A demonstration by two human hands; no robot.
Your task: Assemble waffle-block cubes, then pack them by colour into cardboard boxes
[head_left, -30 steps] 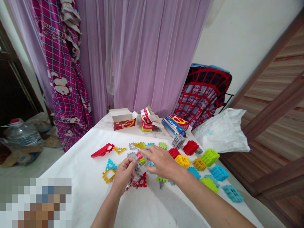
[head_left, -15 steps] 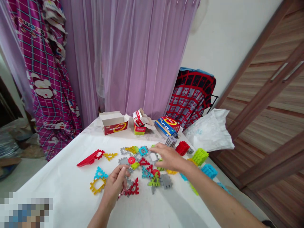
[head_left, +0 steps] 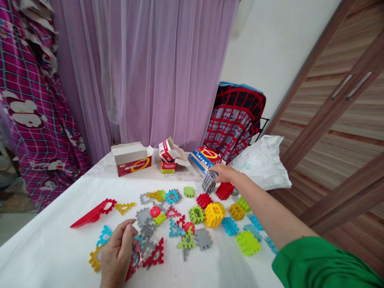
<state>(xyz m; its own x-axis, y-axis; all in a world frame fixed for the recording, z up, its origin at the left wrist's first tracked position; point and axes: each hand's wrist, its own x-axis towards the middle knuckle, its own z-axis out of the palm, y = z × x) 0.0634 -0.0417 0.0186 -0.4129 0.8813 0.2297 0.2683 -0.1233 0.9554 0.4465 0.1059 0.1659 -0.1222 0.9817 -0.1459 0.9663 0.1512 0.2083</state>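
My right hand (head_left: pixel 223 174) is stretched to the back right, fingers closed at the top of a stack of grey toothed building pieces (head_left: pixel 209 183) beside a blue box. How many pieces it grips is hidden. My left hand (head_left: pixel 118 250) is loosely closed at the front left, thumb against the fingers, with no piece showing in it. It lies between a yellow square frame (head_left: pixel 95 260) and blue triangle (head_left: pixel 104 236) on one side and dark red triangles (head_left: pixel 154 256) on the other. Loose grey pieces (head_left: pixel 147 229) lie just beyond it.
Stacks of pieces stand on the right: yellow (head_left: pixel 214 215), red (head_left: pixel 225 191), lime (head_left: pixel 248 243) and blue (head_left: pixel 230 226). Open cartons (head_left: pixel 134 164) and a blue box (head_left: pixel 200 162) line the back edge, near a white bag (head_left: pixel 261 166). A long red piece (head_left: pixel 91 214) lies left.
My right hand has moved from the middle of the pieces to the grey stack at the back right. The grey square frame under it is gone from there. My left hand has drawn back toward me.
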